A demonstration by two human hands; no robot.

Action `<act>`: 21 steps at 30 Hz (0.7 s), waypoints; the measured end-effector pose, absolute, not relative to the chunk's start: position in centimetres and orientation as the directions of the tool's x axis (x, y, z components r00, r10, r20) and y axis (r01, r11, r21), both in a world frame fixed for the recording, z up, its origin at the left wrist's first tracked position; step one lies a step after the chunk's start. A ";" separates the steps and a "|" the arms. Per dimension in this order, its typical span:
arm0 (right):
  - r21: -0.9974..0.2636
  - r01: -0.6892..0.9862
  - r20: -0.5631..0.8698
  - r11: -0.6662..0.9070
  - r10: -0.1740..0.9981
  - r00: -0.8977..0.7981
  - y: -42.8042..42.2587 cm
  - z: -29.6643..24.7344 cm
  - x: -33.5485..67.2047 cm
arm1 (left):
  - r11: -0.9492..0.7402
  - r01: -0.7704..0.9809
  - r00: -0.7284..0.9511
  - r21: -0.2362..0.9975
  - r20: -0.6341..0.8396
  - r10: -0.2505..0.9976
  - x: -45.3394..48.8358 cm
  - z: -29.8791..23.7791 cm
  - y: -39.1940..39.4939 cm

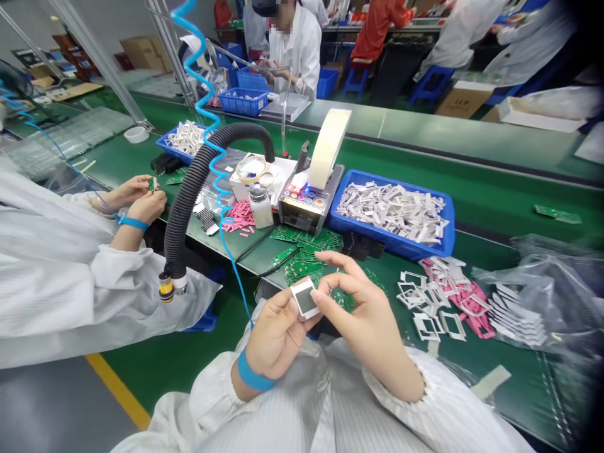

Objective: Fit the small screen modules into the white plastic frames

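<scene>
My left hand (276, 327) is closed around a small white square frame with a grey screen (304, 299), held just above my lap. A blue wrist strap sits on that wrist. My right hand (358, 302) pinches the frame's right edge with thumb and fingers; the other fingers curl above it. Behind my hands lies a heap of small green circuit boards (302, 251) on the green table (500, 195).
A blue tray of white frames (396, 211) and a tape dispenser (311, 189) stand beyond the boards. Loose white and pink frames (443, 296) and plastic bags (542, 296) lie right. A black hose (193, 189) hangs left, beside a co-worker's hands (139, 198).
</scene>
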State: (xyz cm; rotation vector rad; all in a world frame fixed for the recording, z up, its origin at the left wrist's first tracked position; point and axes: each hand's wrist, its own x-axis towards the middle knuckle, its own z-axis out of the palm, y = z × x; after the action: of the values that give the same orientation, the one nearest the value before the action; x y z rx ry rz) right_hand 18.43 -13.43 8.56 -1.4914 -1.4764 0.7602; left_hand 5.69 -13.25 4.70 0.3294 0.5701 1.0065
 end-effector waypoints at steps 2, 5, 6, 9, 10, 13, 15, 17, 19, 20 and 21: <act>-0.883 0.458 0.179 0.107 0.977 0.115 -13.4 8.2 18.4 | 0.507 -0.700 0.401 0.503 -0.312 0.862 5.8 4.7 -13.2; -0.831 0.533 0.267 0.162 0.956 0.125 -13.3 7.4 18.2 | 0.508 -0.696 0.387 0.507 -0.331 0.861 6.0 4.6 -13.2; -0.795 0.577 0.315 0.185 0.940 0.133 -13.2 7.0 18.1 | 0.503 -0.694 0.376 0.515 -0.337 0.863 6.1 4.5 -13.2; -0.605 0.738 0.502 0.300 0.863 0.061 -13.2 6.2 17.8 | 0.474 -0.672 0.313 0.569 -0.363 0.878 5.7 4.2 -13.2; -0.531 0.768 0.540 0.358 0.841 -0.018 -13.2 6.0 17.8 | 0.469 -0.650 0.299 0.598 -0.367 0.881 5.4 4.1 -13.1; -0.466 0.720 0.521 0.515 0.817 -0.247 -13.7 5.5 18.3 | 0.506 -0.512 0.363 0.695 -0.359 0.860 3.9 3.6 -12.8; -0.501 0.650 0.545 0.571 0.792 -0.276 -14.2 5.3 18.9 | 0.565 -0.406 0.474 0.718 -0.363 0.802 2.9 3.3 -12.7; -0.492 0.596 0.636 0.634 0.729 -0.251 -14.9 5.0 19.3 | 0.641 -0.365 0.571 0.675 -0.382 0.727 2.5 2.9 -12.8; -0.435 0.569 0.730 0.698 0.644 -0.231 -15.5 4.6 19.5 | 0.710 -0.394 0.626 0.583 -0.395 0.672 2.9 2.5 -13.2; -0.407 0.568 0.758 0.715 0.611 -0.227 -15.8 4.4 19.6 | 0.734 -0.420 0.637 0.534 -0.403 0.657 3.3 2.3 -13.3; -0.386 0.572 0.771 0.724 0.593 -0.231 -16.0 4.2 19.8 | 0.748 -0.446 0.638 0.492 -0.412 0.651 3.8 2.1 -13.4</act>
State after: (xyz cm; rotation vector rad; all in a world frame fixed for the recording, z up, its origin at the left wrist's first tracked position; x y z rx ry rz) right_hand 19.79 -15.95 4.25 -0.8997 -1.9000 0.0259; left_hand 3.76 -13.41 2.11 0.3641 0.6083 0.6415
